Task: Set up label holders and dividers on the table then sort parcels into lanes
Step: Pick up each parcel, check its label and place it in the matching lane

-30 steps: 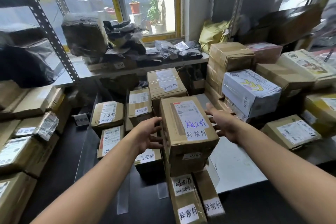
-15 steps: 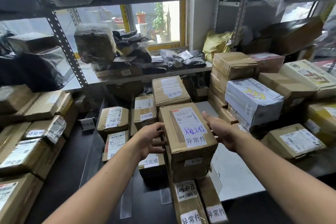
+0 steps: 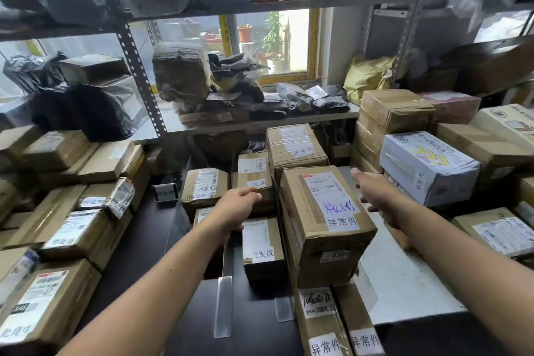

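Note:
A brown parcel with a white label and blue handwriting sits on top of a stack in the middle lane of the dark table. My left hand hovers to its left, fingers relaxed, a gap away from the box and in front of smaller labelled parcels. My right hand is stretched out flat to the parcel's right, not touching it. Clear plastic dividers stand between the lanes. A small label holder stands further back on the left.
Stacks of cardboard parcels line the left side, and more boxes, one white and blue, pile up at right. A white board lies at right front. Metal shelving with bagged goods stands behind.
Both hands have drawn away from the sides of the handwritten parcel, which now rests on the stack. The camera has moved closer and tilted up slightly.

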`<state>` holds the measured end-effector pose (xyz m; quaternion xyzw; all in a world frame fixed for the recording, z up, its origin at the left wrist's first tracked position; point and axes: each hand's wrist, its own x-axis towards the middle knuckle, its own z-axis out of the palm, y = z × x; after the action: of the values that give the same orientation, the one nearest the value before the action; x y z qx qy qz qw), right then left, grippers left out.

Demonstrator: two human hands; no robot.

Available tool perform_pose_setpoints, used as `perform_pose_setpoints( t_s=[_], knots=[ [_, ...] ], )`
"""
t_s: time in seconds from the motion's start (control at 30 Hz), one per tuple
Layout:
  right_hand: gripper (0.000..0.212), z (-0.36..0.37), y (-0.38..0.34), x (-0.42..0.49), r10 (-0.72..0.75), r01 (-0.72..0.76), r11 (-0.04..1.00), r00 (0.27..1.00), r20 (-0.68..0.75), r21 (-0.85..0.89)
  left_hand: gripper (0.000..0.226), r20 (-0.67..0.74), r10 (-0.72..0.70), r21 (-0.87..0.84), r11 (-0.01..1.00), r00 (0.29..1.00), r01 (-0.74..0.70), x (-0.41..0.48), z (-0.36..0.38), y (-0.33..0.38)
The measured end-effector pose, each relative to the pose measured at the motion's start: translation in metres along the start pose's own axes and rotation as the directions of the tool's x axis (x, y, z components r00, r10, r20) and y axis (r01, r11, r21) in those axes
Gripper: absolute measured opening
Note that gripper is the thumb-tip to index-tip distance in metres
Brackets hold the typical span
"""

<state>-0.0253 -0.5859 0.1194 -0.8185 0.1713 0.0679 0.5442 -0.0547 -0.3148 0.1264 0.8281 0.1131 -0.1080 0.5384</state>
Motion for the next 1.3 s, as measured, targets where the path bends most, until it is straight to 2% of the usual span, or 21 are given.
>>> perform_pose_setpoints(
  t_s=[0.17,0.33,0.47,0.67,0.83,1.07,1.3],
  knots=[
    [0.041,0.024,-0.028,-0.012,-0.176,0.168,0.977,0.983,-0.052,-0.130,0.046,-0.036,0.092,0.263,0.962,0.995,-0.079,-0.011,-0.046,-0.018],
    [0.042,0.075,-0.068,-0.037,-0.325,0.271,0.860,0.944,-0.053,-0.433,0.050,-0.132,0.155,0.583,0.811,0.979,-0.050,-0.027,-0.113,-0.034],
    [0.038,0.136,-0.104,-0.063,-0.399,0.332,0.795,0.917,-0.025,-0.507,0.043,-0.203,0.211,0.696,0.717,0.956,-0.010,-0.051,-0.183,-0.062],
    [0.035,0.256,-0.137,-0.118,-0.462,0.431,0.693,0.881,0.103,-0.578,0.042,-0.259,0.186,0.739,0.670,0.948,0.071,-0.083,-0.287,-0.122],
    [0.034,0.339,-0.161,-0.154,-0.475,0.510,0.654,0.852,0.220,-0.559,0.048,-0.327,0.130,0.703,0.696,0.936,0.149,-0.110,-0.353,-0.170],
    [0.032,0.415,-0.180,-0.173,-0.481,0.564,0.594,0.821,0.308,-0.574,0.049,-0.407,0.051,0.659,0.708,0.912,0.255,-0.126,-0.411,-0.208],
    [0.030,0.474,-0.202,-0.146,-0.472,0.614,0.592,0.789,0.392,-0.523,0.051,-0.454,-0.017,0.620,0.713,0.891,0.329,-0.109,-0.457,-0.232]
  ],
)
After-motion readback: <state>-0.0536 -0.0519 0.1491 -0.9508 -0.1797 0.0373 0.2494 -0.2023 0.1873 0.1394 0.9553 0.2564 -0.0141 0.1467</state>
